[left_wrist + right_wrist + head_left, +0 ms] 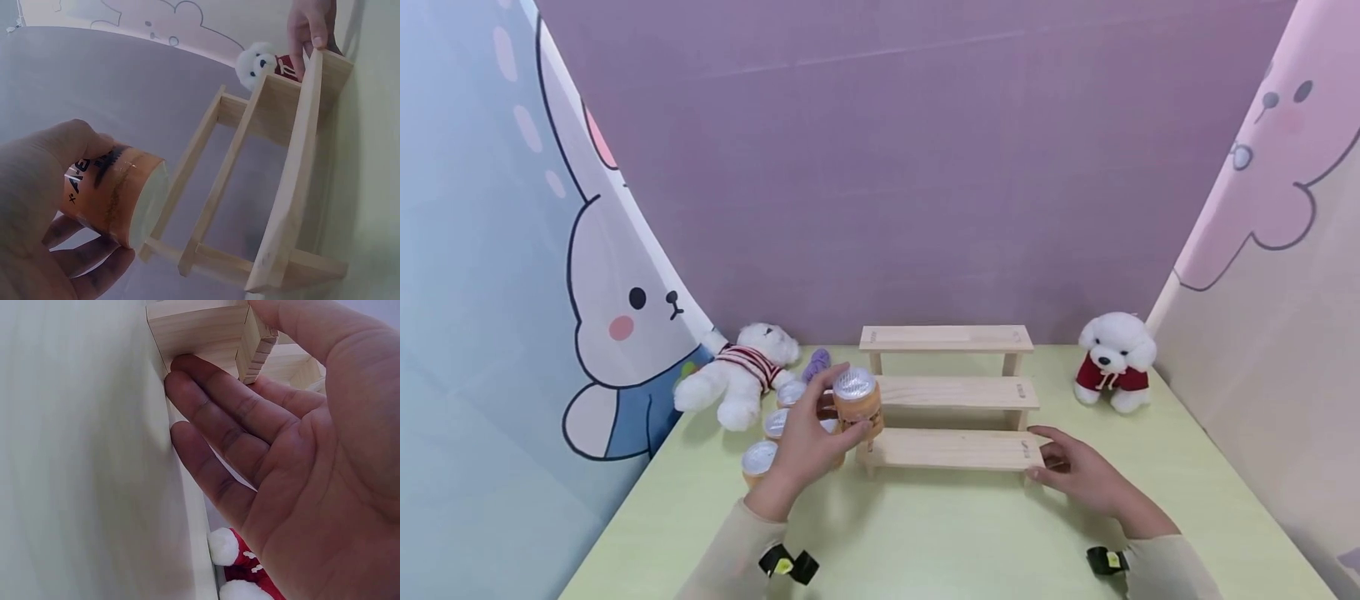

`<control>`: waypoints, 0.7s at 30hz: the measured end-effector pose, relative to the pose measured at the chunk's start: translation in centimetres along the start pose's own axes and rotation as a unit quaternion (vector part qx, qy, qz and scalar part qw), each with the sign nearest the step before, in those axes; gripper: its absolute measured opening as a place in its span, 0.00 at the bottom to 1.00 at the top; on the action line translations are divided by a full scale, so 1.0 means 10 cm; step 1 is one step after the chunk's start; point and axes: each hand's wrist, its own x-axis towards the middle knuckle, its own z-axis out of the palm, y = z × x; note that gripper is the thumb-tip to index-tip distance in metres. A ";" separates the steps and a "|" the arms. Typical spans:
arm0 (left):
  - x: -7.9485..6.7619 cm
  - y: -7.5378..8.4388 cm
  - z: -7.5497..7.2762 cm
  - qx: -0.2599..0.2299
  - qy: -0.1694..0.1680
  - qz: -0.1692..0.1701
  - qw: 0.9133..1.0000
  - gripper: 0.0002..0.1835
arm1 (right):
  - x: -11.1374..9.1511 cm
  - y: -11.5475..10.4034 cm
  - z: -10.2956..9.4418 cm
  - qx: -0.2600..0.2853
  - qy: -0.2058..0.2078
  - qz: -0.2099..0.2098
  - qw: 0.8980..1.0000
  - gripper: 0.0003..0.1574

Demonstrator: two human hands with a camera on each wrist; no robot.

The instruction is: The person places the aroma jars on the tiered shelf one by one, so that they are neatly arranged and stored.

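Note:
My left hand [808, 450] grips an orange can [859, 408] with a silvery top, thumb on one side and fingers round the other. It holds the can in front of the left end of a three-step wooden rack [955, 450]. In the left wrist view, dark lettering shows on the can [112, 187], and its pale base faces the rack. At the rack's right end, my right hand [1078, 471] holds the end of the lowest step between thumb and forefinger. The other fingers [219, 406] extend beneath that board in the right wrist view.
Several similar cans [760, 457] stand on the pale green table [940, 542] left of the rack, partly behind my left hand. A white plush toy in stripes [748, 371] lies behind them, beside a small purple item [817, 364]. A plush dog [1116, 362] sits at right.

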 end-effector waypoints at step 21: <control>0.60 -0.01 0.32 -0.023 0.004 -0.017 1.000 0.45 | 0.01 -0.02 0.00 -0.002 0.003 0.002 1.000 0.47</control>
